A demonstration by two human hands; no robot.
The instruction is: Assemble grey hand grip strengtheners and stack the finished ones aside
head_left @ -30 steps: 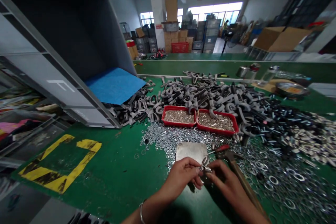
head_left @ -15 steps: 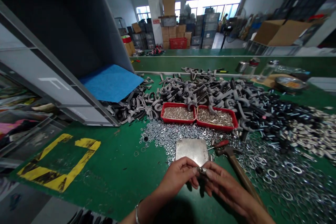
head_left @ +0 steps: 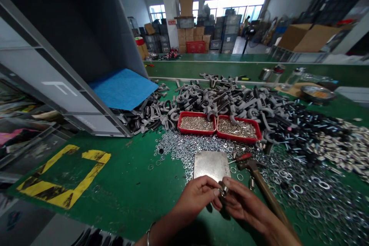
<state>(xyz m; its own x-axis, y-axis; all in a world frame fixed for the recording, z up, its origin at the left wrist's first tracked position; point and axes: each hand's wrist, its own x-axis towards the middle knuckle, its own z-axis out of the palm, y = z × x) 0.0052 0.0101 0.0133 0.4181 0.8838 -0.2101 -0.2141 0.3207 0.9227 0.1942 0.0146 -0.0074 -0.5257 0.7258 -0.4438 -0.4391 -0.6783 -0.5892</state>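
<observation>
Over the green bench, close to the near edge of a square metal plate [head_left: 211, 163], my two hands meet at the fingertips. My right hand [head_left: 248, 201] pinches a small shiny metal cylinder [head_left: 225, 189] between thumb and fingers. My left hand [head_left: 197, 198] is closed in a pinch against its near side; whatever lies in those fingertips is too small to name. To the right lie a hammer [head_left: 263, 188] with a wooden handle and a screwdriver [head_left: 243, 157] with a red handle. Another small metal cylinder [head_left: 251, 183] lies beside the hammer.
Two red trays [head_left: 196, 133] of tiny metal parts stand behind the plate, with grey clamp-like pieces [head_left: 213, 100] heaped beyond. Loose washers [head_left: 314, 192] spread at right. A large grey crate [head_left: 95, 123] on its side and yellow-black tape [head_left: 52, 200] are at left.
My right fingers have shifted and the cylinder between them is turned more upright. A loose metal cylinder and a ring now show between the plate and the hammer. The left hand keeps its pinch.
</observation>
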